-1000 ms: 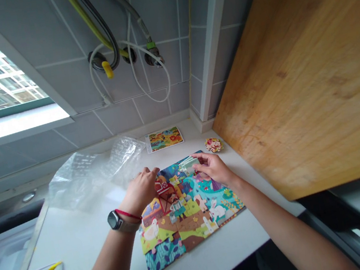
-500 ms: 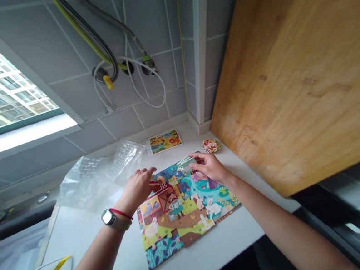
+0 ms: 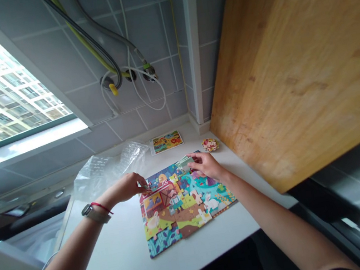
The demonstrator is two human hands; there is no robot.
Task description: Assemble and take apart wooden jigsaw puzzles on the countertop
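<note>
A colourful farm jigsaw puzzle (image 3: 181, 206) lies flat on the white counter (image 3: 119, 265). My left hand (image 3: 129, 186) rests at the puzzle's far left corner, its fingers pinched on a small green-edged piece there. At the puzzle's far edge my right hand (image 3: 206, 165) has its fingers closed on a pale green puzzle piece (image 3: 184, 162) held just above the board. A watch and a red cord sit on my left wrist.
A crumpled clear plastic bag (image 3: 110, 169) lies behind my left hand. A small picture card (image 3: 167, 141) and a round floral piece (image 3: 211, 144) lie near the tiled wall. A big wooden board (image 3: 292, 65) leans on the right. Hoses hang above, and a sink edge shows at left.
The view has tilted and shifted right. My left hand slid from the puzzle's top edge to its far left corner and pinched there. My right hand stays on the green piece.
</note>
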